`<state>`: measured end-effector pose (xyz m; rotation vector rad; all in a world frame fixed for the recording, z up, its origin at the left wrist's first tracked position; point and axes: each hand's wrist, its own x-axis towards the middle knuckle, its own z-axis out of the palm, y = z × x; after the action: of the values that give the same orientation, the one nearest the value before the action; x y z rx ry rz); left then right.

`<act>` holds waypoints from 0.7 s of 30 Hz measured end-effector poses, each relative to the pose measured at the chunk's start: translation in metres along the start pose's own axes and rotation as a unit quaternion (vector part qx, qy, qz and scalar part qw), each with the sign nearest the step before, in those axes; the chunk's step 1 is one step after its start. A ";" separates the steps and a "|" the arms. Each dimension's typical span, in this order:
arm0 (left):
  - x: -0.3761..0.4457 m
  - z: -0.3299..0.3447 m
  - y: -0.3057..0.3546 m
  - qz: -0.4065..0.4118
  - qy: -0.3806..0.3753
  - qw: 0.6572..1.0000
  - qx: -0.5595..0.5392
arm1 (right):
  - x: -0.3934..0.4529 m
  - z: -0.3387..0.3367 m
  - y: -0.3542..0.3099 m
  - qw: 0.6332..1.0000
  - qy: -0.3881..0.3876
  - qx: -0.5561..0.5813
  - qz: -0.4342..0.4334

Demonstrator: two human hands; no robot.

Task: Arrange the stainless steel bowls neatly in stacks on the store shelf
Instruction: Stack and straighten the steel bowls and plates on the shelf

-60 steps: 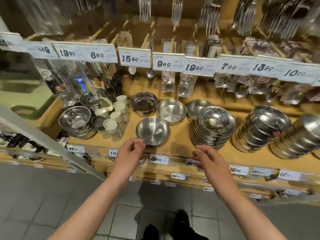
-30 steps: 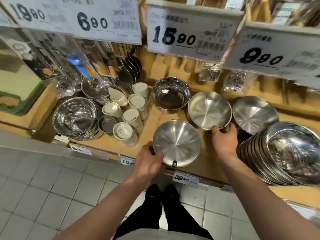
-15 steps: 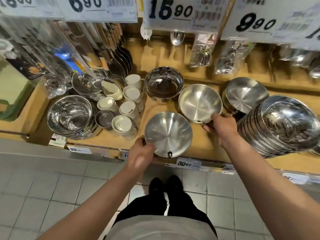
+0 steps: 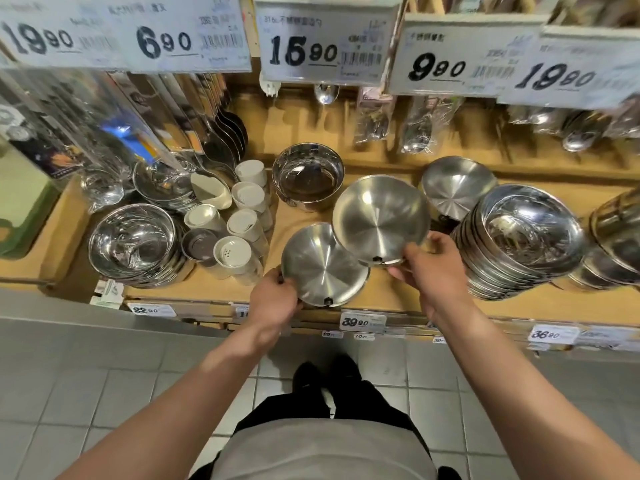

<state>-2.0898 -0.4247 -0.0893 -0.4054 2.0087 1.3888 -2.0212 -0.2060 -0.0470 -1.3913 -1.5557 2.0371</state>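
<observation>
The left hand grips the near-left rim of a brushed steel bowl that sits at the front edge of the wooden shelf, while the right hand pinches the near rim of a second, matching bowl, which looks raised and tilted, its left edge overlapping the first bowl's far rim. The likely step is nesting the raised bowl into the front one. The main risk is the front position: that bowl already sits right at the shelf lip, so a push or an off-centre drop from the right could tip it off onto the tiled floor. A rim pinch on smooth steel may also slip as the bowl tilts. To the right, the leaning stack of polished bowls stands just beside the right forearm; a nudge from the wrist could slide it. Whether the raised bowl is touching the lower one or only passing above it is hard to tell from this angle. A third brushed bowl and a deeper bowl wait behind.
</observation>
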 end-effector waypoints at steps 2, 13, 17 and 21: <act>0.000 0.001 0.003 0.004 -0.007 1.000 0.008 | -0.012 0.005 0.006 0.999 -0.028 0.010 0.017; -0.002 -0.001 0.012 0.071 0.026 0.997 0.007 | -0.028 0.034 0.038 0.997 -0.049 -0.055 0.039; -0.001 -0.002 0.005 0.078 0.026 0.996 -0.024 | -0.026 0.036 0.039 0.992 -0.034 -0.125 0.005; 0.003 -0.003 -0.003 0.101 0.041 0.993 -0.047 | -0.027 0.036 0.042 0.972 -0.023 -0.231 -0.037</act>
<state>-2.0918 -0.4286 -0.0925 -0.3104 2.1033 1.6196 -2.0203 -0.2642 -0.0683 -1.4044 -2.1664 1.7418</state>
